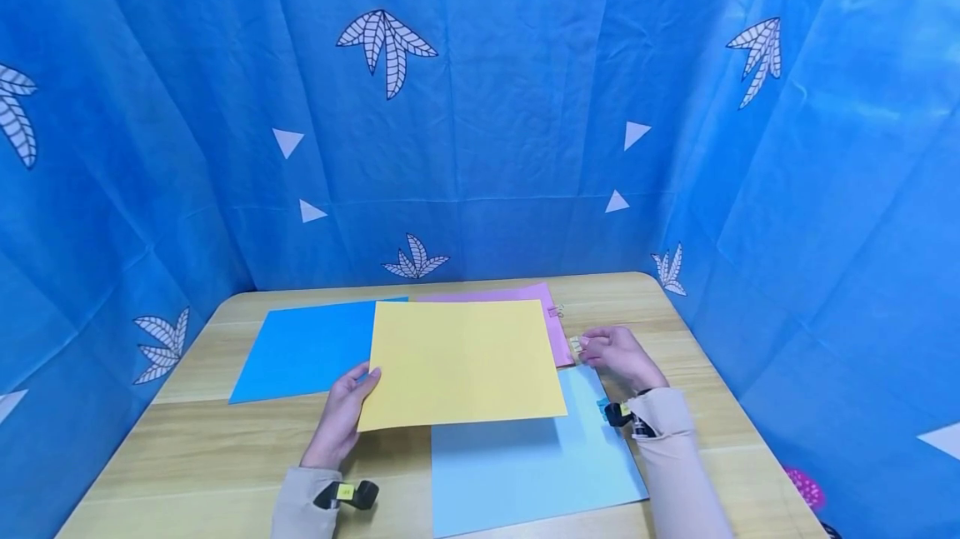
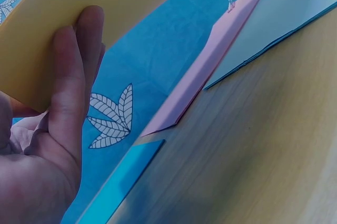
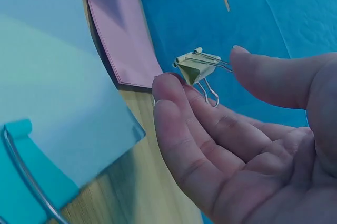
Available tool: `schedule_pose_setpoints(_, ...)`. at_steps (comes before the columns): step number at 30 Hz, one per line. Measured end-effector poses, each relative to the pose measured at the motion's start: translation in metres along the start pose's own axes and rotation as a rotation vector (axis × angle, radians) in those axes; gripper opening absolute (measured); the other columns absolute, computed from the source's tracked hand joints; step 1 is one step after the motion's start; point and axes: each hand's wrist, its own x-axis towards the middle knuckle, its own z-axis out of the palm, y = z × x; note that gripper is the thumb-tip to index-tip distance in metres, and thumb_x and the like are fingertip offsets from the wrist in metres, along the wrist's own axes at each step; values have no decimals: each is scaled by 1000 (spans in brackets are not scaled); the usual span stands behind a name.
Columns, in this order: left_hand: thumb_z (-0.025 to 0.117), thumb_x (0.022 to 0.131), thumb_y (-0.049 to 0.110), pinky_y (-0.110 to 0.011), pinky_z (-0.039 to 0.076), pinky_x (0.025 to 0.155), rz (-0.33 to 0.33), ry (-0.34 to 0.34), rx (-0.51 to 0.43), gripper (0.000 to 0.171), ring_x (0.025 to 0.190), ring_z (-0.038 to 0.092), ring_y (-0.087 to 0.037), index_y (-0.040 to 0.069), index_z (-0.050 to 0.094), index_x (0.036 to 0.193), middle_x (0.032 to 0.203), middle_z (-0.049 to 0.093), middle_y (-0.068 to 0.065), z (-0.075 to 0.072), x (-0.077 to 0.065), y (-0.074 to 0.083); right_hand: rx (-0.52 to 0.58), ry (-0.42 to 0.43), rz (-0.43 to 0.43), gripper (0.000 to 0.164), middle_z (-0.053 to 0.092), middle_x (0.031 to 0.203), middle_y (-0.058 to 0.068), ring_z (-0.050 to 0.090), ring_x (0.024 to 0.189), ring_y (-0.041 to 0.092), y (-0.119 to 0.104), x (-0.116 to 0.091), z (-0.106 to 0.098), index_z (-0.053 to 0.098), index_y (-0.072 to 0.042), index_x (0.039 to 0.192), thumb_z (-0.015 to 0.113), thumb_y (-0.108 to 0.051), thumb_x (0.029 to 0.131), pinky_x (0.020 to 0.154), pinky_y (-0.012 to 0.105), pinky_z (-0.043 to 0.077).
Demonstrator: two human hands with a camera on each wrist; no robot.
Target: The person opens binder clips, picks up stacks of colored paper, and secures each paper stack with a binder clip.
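A yellow sheet of paper [image 1: 461, 364], perhaps a stack, is held up over the table by my left hand [image 1: 347, 410]. The thumb lies on its near face at the left edge, and the fingers [image 2: 68, 71] support it from behind. Off the sheet's right edge, my right hand [image 1: 618, 354] holds a small yellow binder clip [image 3: 197, 68] between thumb and fingers, its wire handles splayed. Below the yellow sheet lies light blue paper [image 1: 525, 481] with a turquoise binder clip [image 3: 26, 171] on its right edge. Pink paper [image 1: 561, 343] lies partly hidden behind the yellow sheet.
Bright blue paper [image 1: 307, 351] lies at the back left of the wooden table [image 1: 210, 464]. A pink binder clip [image 1: 554, 311] grips the pink paper's right edge. A blue patterned curtain [image 1: 510, 122] encloses the table's back and sides.
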Motion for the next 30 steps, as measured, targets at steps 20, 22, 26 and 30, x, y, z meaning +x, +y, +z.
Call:
schedule_pose_setpoints(20, 51, 110, 30, -21, 61, 74, -8, 7, -2, 62, 81, 74, -6, -2, 28, 157, 89, 76, 10, -1, 0, 1, 367, -58, -43, 47, 78, 111, 16, 77, 98, 16, -5, 6, 15, 51, 18, 138, 58, -16, 107, 98, 38, 61)
schedule_pose_setpoints(22, 51, 110, 30, -21, 61, 74, -5, 11, -1, 61, 81, 73, -6, -2, 29, 157, 89, 76, 9, -1, 0, 0, 402, -68, -41, 46, 79, 107, 13, 77, 96, 16, -5, 7, 17, 50, 19, 138, 57, -14, 107, 97, 38, 61)
schedule_pose_setpoints(26, 52, 110, 31, -21, 61, 72, -1, 13, 1, 60, 81, 74, -6, -2, 31, 156, 89, 76, 9, -1, 1, -1, 467, -101, -40, 45, 80, 102, 8, 78, 95, 16, -3, 9, 20, 49, 20, 138, 56, -12, 107, 96, 37, 62)
schedule_pose_setpoints(30, 52, 109, 31, -22, 61, 74, -9, 19, 5, 58, 83, 74, -7, 0, 34, 155, 91, 76, 9, -1, 2, -2, 537, -153, -38, 45, 80, 101, 6, 77, 95, 15, 0, 10, 23, 47, 21, 140, 54, -9, 107, 95, 34, 62)
